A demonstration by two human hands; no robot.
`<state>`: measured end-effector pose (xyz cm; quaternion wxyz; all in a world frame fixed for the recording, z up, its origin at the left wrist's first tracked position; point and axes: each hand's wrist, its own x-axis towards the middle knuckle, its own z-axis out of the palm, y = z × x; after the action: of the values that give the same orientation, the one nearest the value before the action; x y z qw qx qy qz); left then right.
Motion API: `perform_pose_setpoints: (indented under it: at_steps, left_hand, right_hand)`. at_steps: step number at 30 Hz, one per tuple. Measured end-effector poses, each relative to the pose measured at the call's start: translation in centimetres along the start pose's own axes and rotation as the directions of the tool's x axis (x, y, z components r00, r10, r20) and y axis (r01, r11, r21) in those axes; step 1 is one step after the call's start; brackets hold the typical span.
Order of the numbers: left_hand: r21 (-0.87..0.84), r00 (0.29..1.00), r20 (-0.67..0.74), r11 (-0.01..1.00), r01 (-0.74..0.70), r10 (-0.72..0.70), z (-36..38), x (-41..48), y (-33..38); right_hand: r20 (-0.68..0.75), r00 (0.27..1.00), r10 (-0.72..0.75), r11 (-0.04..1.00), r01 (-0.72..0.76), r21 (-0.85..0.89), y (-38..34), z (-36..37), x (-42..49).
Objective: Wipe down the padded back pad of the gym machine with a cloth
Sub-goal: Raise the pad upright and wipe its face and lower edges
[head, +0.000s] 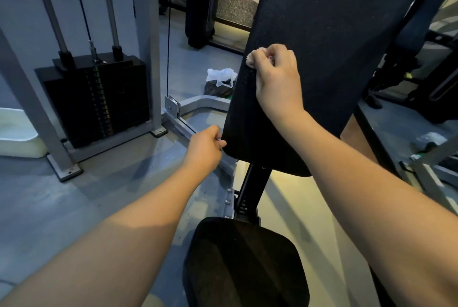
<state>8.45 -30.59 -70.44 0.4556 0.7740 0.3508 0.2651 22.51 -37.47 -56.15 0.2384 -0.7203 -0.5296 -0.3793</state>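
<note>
The tall black back pad [329, 41] of the gym machine stands upright in front of me, running from the top of the view down to its rounded lower end. My right hand [277, 76] grips a small bunched pinkish cloth [249, 59] and holds it against the pad near its left edge; only a tuft of cloth shows past my fingers. My left hand [205, 149] grips the pad's lower left corner, fingers curled around the edge. Below the pad sits the black seat cushion [247, 262].
A weight stack [99, 98] with guide rods and cable stands at the left inside a grey frame. A plastic bag [220, 82] lies on the floor behind the pad. A white container [17, 133] sits at the far left. More machine frames crowd the right side.
</note>
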Motion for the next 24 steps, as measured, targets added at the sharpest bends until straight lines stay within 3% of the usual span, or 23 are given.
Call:
perform_pose_setpoints:
  at_steps: [4,8,12,14,16,20,22,24]
  left_hand:
    - [-0.068,1.0,0.02,0.998,0.011,-0.01,-0.3,0.4,-1.0]
    - [-0.007,0.998,-0.008,0.998,0.066,-0.066,-0.7,-0.2,-2.5]
    - [0.117,0.991,-0.039,0.984,0.135,-0.131,-1.6,-1.6,-3.1]
    - [0.124,0.988,-0.055,0.981,0.15,-0.144,-2.3,-2.2,-3.0]
    - [0.135,0.987,-0.068,0.979,0.151,-0.143,-3.0,-2.6,-2.7]
    - [0.136,0.981,-0.124,0.976,0.168,-0.152,-4.3,-3.1,-2.1]
    - [0.156,0.977,-0.148,0.972,0.178,-0.155,-4.8,-3.3,-2.0]
    - [0.179,0.974,-0.161,0.966,0.187,-0.159,-5.3,-3.4,-2.3]
  right_hand:
    - [0.044,0.997,-0.065,0.996,0.062,0.057,-1.2,2.1,-5.0]
    - [0.126,0.984,-0.127,0.989,0.116,0.092,-2.2,3.4,-10.1]
    - [0.388,0.879,-0.276,0.961,0.264,0.087,-2.7,3.3,-15.1]
    - [0.442,0.813,-0.38,0.92,0.38,0.091,-2.4,2.3,-15.8]
    - [0.42,0.817,-0.396,0.916,0.386,0.112,-2.2,1.4,-13.9]
    - [0.165,0.973,-0.16,0.982,0.174,-0.075,-2.5,1.4,-5.0]
    - [0.108,0.991,-0.083,0.981,0.1,-0.164,-3.4,2.4,-3.3]
    - [0.102,0.986,-0.128,0.97,0.146,-0.194,-4.6,3.8,-5.1]
